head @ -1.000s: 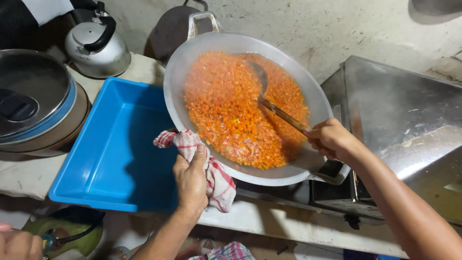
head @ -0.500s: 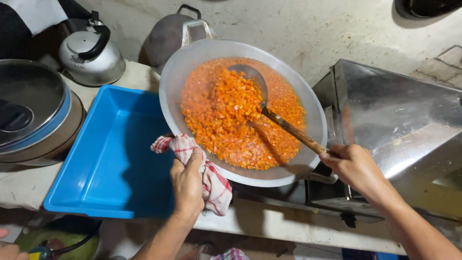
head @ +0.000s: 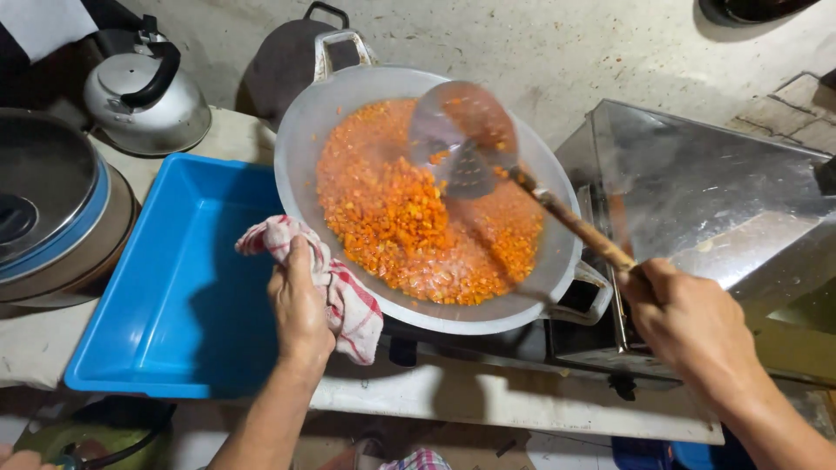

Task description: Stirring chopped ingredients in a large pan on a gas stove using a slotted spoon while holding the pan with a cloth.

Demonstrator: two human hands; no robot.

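A large metal wok (head: pixel 305 139) full of orange chopped food (head: pixel 409 218) sits tilted over the stove. My left hand (head: pixel 299 305) grips the wok's near rim through a red-and-white checked cloth (head: pixel 348 300). My right hand (head: pixel 692 326) holds the wooden handle of a metal spatula (head: pixel 466 139), whose blade is lifted above the food and looks blurred. A blue plastic tub (head: pixel 174 296) lies empty right beside the wok on the left.
A silver kettle (head: pixel 144 96) stands at the back left, and a large lidded pot (head: pixel 52 218) at the far left. A steel stove cover (head: pixel 705 191) rises on the right. A dark pan (head: pixel 292 61) rests behind the wok.
The spatula has lifted out of the food and now hovers above it. My right hand has pulled back toward me. My left hand keeps its grip on the cloth and rim.
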